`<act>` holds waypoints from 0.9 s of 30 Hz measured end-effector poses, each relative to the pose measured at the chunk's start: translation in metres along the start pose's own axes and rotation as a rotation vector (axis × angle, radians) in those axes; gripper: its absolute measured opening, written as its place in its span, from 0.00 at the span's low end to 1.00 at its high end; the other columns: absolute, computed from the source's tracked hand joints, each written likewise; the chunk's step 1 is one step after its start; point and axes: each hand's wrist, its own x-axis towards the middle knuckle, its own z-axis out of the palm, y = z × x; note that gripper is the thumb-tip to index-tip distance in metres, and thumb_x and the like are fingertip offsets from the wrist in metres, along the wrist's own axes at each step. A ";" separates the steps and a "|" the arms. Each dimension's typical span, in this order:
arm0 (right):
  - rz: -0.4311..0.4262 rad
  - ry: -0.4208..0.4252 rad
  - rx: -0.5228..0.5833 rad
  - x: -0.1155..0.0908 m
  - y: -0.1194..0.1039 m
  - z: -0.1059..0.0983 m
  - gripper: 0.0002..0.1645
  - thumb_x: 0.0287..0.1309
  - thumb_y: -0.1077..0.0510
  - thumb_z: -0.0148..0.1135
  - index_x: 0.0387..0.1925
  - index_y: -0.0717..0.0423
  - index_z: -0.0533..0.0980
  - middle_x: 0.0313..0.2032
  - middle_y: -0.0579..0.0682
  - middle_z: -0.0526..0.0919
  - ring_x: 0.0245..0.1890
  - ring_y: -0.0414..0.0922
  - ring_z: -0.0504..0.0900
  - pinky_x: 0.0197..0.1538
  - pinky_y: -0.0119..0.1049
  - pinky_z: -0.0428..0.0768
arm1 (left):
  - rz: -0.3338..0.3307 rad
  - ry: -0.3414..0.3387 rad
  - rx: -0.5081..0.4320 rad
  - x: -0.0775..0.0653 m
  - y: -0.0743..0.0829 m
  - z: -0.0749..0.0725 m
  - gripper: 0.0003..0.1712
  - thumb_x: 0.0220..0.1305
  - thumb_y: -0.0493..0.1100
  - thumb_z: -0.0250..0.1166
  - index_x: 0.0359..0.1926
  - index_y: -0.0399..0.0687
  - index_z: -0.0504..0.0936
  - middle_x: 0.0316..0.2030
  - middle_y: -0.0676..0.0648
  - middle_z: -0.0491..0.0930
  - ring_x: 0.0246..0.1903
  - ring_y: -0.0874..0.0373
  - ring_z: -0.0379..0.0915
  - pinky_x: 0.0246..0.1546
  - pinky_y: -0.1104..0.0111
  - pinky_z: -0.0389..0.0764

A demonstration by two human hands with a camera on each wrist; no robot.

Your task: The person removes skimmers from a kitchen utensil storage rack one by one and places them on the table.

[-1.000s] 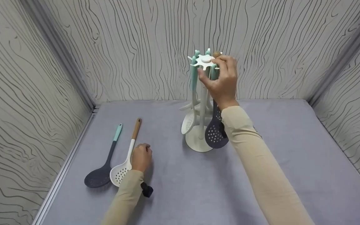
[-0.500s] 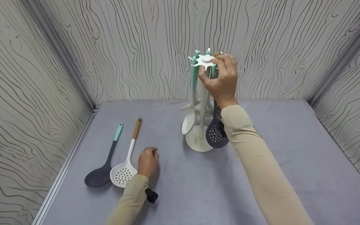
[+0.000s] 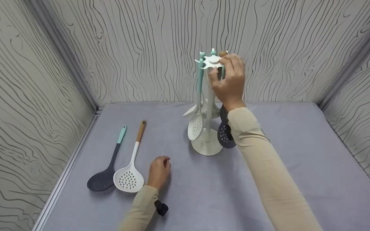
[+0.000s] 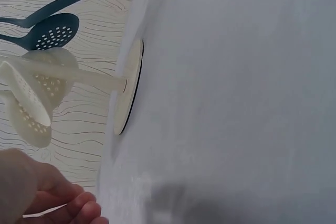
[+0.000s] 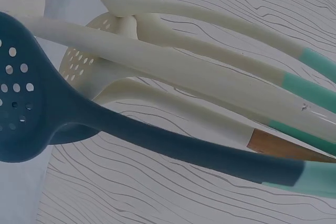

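"Head view?"
"A smooth white stand (image 3: 201, 150) is set upright on cloth (image 3: 310, 154); its star-shaped top (image 3: 213, 60) is pinched by the raised right hand (image 3: 231, 80)."
"Left wrist?"
"The left hand (image 4: 50, 190) is loosely curled, released."
"Right wrist?"
"A dark, round-headed, perforated skimmer (image 5: 157, 135) is hung."

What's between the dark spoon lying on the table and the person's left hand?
In the head view, the white, brown-handled spoon lies between them.

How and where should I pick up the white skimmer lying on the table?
Probably grip the white skimmer by its slim, straight brown handle, from the right, where the left hand is; the dark skimmer lies close on its left.
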 end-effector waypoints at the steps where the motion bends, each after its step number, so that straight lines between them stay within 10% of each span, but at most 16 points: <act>1: -0.002 -0.002 0.001 0.000 0.000 0.000 0.20 0.54 0.54 0.52 0.34 0.70 0.78 0.41 0.63 0.81 0.53 0.56 0.77 0.68 0.43 0.72 | -0.001 -0.002 -0.005 -0.001 0.000 0.000 0.08 0.60 0.30 0.59 0.38 0.33 0.84 0.34 0.40 0.85 0.35 0.53 0.81 0.36 0.62 0.84; 18: 0.038 -0.054 0.060 -0.001 0.004 -0.003 0.17 0.62 0.63 0.44 0.41 0.69 0.78 0.48 0.62 0.82 0.58 0.55 0.76 0.70 0.41 0.71 | 0.002 -0.043 -0.044 -0.003 0.013 0.003 0.10 0.62 0.31 0.58 0.40 0.34 0.84 0.36 0.40 0.85 0.37 0.53 0.82 0.40 0.62 0.85; 27: 0.063 -0.058 0.070 -0.002 0.006 -0.002 0.18 0.63 0.63 0.44 0.43 0.69 0.79 0.50 0.63 0.82 0.60 0.56 0.77 0.73 0.40 0.69 | 0.080 0.056 -0.048 0.002 0.021 0.006 0.09 0.61 0.31 0.59 0.39 0.34 0.84 0.32 0.42 0.84 0.33 0.54 0.81 0.35 0.66 0.85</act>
